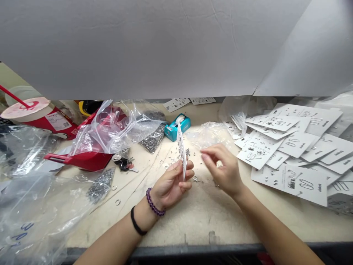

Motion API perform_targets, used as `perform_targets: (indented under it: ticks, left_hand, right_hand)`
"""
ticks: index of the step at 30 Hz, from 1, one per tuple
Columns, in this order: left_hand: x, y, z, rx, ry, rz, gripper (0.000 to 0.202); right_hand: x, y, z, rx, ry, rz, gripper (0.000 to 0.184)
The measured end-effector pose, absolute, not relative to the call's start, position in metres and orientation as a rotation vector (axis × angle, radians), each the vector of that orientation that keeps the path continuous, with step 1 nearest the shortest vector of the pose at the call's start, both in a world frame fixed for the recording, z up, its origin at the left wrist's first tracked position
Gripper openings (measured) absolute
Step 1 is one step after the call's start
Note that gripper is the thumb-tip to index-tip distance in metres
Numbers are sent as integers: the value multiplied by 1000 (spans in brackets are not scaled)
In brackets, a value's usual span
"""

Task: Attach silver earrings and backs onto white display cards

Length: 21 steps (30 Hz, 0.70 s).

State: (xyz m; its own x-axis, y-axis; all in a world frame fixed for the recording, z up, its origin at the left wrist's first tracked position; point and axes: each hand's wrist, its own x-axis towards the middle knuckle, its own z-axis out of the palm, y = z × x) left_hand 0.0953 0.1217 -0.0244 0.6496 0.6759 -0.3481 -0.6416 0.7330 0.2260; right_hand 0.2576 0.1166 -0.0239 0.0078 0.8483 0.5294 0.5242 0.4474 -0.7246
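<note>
My left hand (pixel 172 184) is closed on a white jewelry card (pixel 181 151), held upright and seen almost edge-on between thumb and fingers. Small metal pieces show along its left face. To the right of the card, and apart from it, is my right hand (pixel 223 169), its fingers curled and thumb close to the index finger. Whatever may be in that pinch is too small to make out. Loose small metal pieces (pixel 173 151) and a metal ring (pixel 195 179) lie on the table below and behind the hands.
A teal tape dispenser (pixel 178 127) stands behind the card. Many jewelry cards (pixel 292 182) are heaped at right. At left are a red scoop (pixel 79 160), keys (pixel 125 164), plastic bags (pixel 35 217) and a red cup (pixel 52 119). A grey panel (pixel 154 48) overhangs the back.
</note>
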Motion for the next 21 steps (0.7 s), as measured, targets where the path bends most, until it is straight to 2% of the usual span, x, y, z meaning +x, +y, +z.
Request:
perform_targets:
  ticks: [5, 10, 21]
  left_hand:
    - [96, 120, -27, 143, 463, 755, 16]
    - [99, 118, -31, 171, 484, 733, 13]
    - [103, 117, -38, 182, 539, 717, 26]
  right_hand:
    - [238, 103, -21, -1132, -1703, 636, 5]
    - [238, 104, -24, -1092, -1695, 598, 8]
    - [235, 104, -30, -1053, -1755, 543, 12]
